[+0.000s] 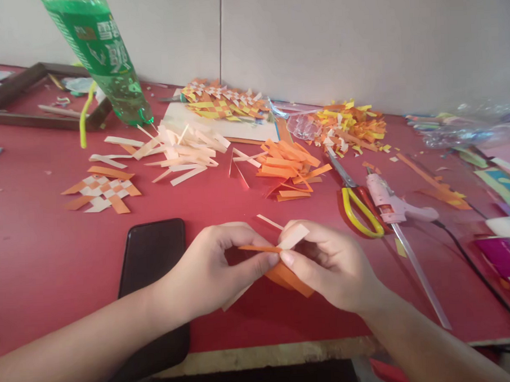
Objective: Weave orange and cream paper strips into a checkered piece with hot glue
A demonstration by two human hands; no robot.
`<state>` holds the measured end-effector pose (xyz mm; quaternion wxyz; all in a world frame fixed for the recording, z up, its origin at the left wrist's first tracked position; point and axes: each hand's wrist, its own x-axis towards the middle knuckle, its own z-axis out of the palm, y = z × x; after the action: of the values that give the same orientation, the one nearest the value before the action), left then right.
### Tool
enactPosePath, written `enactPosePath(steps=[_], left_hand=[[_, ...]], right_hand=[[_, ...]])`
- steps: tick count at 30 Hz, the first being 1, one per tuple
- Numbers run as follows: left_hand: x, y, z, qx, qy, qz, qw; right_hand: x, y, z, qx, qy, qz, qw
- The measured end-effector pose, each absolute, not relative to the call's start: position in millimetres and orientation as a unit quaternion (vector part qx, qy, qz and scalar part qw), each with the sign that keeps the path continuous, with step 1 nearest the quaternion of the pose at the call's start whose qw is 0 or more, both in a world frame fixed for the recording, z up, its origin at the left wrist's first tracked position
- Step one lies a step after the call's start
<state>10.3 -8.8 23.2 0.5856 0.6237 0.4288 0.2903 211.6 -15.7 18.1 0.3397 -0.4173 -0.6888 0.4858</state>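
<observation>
Both thumbs meet over a small bundle of orange and cream paper strips [290, 280], held a little above the red table. My left hand [224, 260] pinches its left side, with an orange strip standing out above the thumb. On the right, my right hand [329, 261] grips the strips where a cream end sticks up between thumb and forefinger. The fingers hide how the strips are joined. Beyond my hands lie a pile of cream strips [189, 146] and a pile of orange strips [285, 161]. A woven orange and cream paper piece [105, 190] rests to the left.
A black phone [152, 254] lies under my left forearm. To the right are yellow-and-red-handled scissors [361, 211] and a pink glue gun [390, 199] with its cord. A green bottle [105, 57] stands at back left, near a dark frame [6, 114]. Paper scraps [353, 127] are heaped behind.
</observation>
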Motion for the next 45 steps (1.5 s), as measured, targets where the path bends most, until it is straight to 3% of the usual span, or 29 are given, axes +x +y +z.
enactPosePath(steps=[8, 13, 18, 29, 40, 45], left_hand=[[7, -5, 19, 0.454, 0.418, 0.348, 0.706], [8, -3, 20, 0.399, 0.436, 0.406, 0.697], [6, -5, 18, 0.426, 0.431, 0.353, 0.713], [7, -4, 18, 0.491, 0.471, 0.281, 0.676], [8, -5, 18, 0.479, 0.462, 0.276, 0.693], [9, -3, 20, 0.47, 0.47, 0.269, 0.696]], right_hand=[[213, -15, 23, -0.456, -0.664, 0.493, 0.328], [213, -13, 15, -0.456, -0.585, 0.524, 0.419], [214, -8, 13, -0.463, -0.531, 0.512, 0.492], [210, -11, 16, -0.533, -0.593, 0.363, 0.482], [217, -14, 7, -0.486, -0.737, 0.105, 0.458], [216, -17, 6, -0.48, -0.741, 0.115, 0.456]])
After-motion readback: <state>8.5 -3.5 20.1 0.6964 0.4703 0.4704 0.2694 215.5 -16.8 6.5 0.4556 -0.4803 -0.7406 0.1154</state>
